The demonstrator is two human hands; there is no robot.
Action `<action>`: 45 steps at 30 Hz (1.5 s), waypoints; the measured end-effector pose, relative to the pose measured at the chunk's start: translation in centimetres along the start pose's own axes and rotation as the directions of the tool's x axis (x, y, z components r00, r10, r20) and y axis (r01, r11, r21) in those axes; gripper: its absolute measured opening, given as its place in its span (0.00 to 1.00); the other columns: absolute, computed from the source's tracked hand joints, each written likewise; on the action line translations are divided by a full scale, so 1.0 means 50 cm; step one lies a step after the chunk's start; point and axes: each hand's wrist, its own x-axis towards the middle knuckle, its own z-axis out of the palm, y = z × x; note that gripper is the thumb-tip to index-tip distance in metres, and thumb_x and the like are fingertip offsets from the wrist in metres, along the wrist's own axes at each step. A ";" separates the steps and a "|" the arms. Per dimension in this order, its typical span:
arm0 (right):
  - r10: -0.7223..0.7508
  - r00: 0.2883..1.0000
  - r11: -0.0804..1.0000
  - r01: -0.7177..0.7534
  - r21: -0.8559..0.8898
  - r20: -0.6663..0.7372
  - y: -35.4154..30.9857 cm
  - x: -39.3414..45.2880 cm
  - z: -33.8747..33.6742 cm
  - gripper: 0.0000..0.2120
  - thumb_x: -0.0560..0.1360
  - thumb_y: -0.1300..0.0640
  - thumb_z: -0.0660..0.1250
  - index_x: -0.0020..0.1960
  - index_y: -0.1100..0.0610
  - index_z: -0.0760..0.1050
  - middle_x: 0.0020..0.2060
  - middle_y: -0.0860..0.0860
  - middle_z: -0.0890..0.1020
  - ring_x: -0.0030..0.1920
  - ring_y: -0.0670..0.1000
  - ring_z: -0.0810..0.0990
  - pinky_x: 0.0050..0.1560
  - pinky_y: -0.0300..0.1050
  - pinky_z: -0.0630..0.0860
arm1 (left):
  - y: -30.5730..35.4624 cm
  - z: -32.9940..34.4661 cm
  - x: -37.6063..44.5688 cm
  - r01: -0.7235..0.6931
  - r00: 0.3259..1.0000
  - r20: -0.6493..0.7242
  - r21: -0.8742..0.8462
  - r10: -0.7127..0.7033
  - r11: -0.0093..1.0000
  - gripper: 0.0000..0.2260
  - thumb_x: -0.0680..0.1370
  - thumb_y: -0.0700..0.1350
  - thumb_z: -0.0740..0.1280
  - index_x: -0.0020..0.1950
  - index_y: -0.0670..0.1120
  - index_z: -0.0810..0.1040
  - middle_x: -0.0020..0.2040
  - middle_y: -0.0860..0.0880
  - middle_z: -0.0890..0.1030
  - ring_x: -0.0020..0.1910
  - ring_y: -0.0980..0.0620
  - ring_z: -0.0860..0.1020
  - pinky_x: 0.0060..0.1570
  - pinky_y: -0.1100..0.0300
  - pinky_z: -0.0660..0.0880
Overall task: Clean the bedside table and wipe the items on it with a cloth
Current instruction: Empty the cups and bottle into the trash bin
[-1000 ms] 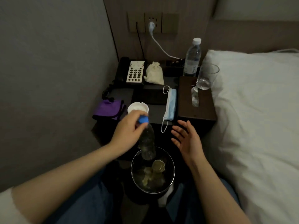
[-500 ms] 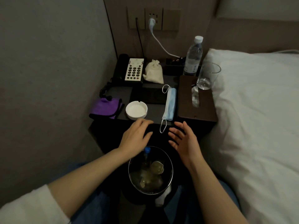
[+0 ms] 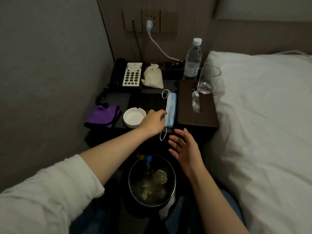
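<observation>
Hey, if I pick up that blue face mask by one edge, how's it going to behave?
The face mask will probably flop and unfold, since it lies as thin folded fabric. It is likely very light. One ear loop already dangles past the table's front edge, so it may snag or swing as the left hand lifts it.

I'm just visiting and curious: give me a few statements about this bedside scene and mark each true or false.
1. The left hand reaches the face mask. True.
2. The right hand holds the purple cloth. False: it is open and holds nothing; the cloth lies at the table's left edge.
3. The glass stands on the tissue box. True.
4. The ashtray is in the bin. False: it sits on the table, beside the left hand.
5. The water bottle lies on its side. False: it stands upright.
</observation>
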 end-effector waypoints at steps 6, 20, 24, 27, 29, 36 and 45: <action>0.013 1.000 1.000 -0.013 0.003 0.014 0.004 0.004 0.002 0.16 0.78 0.42 0.60 0.52 0.50 0.81 0.41 0.49 0.84 0.41 0.47 0.83 0.42 0.44 0.75 | -0.013 0.027 0.033 -0.011 1.000 0.016 0.002 0.011 1.000 0.17 0.80 0.47 0.59 0.69 0.57 0.71 0.60 0.41 0.74 0.62 0.41 0.72 0.62 0.50 0.70; 0.005 1.000 1.000 -0.004 -0.021 0.031 0.006 0.017 -0.008 0.15 0.78 0.41 0.61 0.51 0.48 0.82 0.43 0.49 0.85 0.42 0.46 0.84 0.42 0.44 0.76 | 0.020 0.055 0.086 0.077 0.993 0.083 0.051 -0.081 0.996 0.18 0.79 0.45 0.58 0.68 0.41 0.70 0.71 0.44 0.63 0.68 0.40 0.64 0.67 0.52 0.63; 0.004 1.000 1.000 -0.003 -0.030 0.028 0.007 0.011 -0.005 0.15 0.77 0.41 0.61 0.51 0.48 0.82 0.43 0.49 0.85 0.41 0.46 0.84 0.42 0.44 0.75 | 0.017 0.041 0.027 0.068 0.998 0.002 -0.142 -0.068 0.988 0.19 0.79 0.40 0.60 0.70 0.37 0.70 0.70 0.42 0.65 0.68 0.42 0.65 0.69 0.55 0.61; 0.011 1.000 0.999 -0.011 -0.030 0.019 0.005 0.007 -0.004 0.16 0.77 0.41 0.61 0.51 0.49 0.82 0.42 0.49 0.85 0.41 0.46 0.84 0.41 0.44 0.75 | 0.020 0.027 -0.057 -0.014 0.992 -0.122 -0.348 -0.030 0.937 0.19 0.79 0.37 0.61 0.70 0.38 0.69 0.70 0.45 0.66 0.69 0.47 0.65 0.71 0.57 0.60; 0.019 1.000 0.999 -0.018 -0.038 0.012 0.001 0.005 0.000 0.16 0.77 0.41 0.60 0.52 0.50 0.81 0.41 0.49 0.85 0.41 0.46 0.84 0.41 0.44 0.75 | 0.013 0.022 -0.129 -0.102 0.984 -0.177 -0.409 0.030 0.907 0.19 0.79 0.36 0.61 0.70 0.39 0.70 0.68 0.48 0.66 0.69 0.53 0.65 0.70 0.62 0.60; 0.019 1.000 0.998 -0.019 -0.064 -0.002 -0.006 -0.011 0.007 0.15 0.78 0.43 0.60 0.52 0.51 0.80 0.41 0.49 0.84 0.42 0.48 0.82 0.42 0.44 0.76 | -0.080 0.094 -0.270 -0.035 0.998 0.033 -0.343 0.050 0.939 0.19 0.79 0.38 0.63 0.71 0.39 0.69 0.69 0.49 0.67 0.69 0.53 0.67 0.70 0.60 0.63; 0.044 0.998 0.995 -0.047 -0.084 -0.042 -0.004 -0.003 0.003 0.16 0.77 0.42 0.60 0.53 0.51 0.80 0.42 0.48 0.85 0.45 0.48 0.83 0.43 0.45 0.75 | -0.198 0.223 -0.204 0.366 0.910 0.268 -0.164 -0.315 0.916 0.20 0.80 0.44 0.62 0.70 0.40 0.68 0.70 0.45 0.65 0.65 0.47 0.70 0.65 0.59 0.67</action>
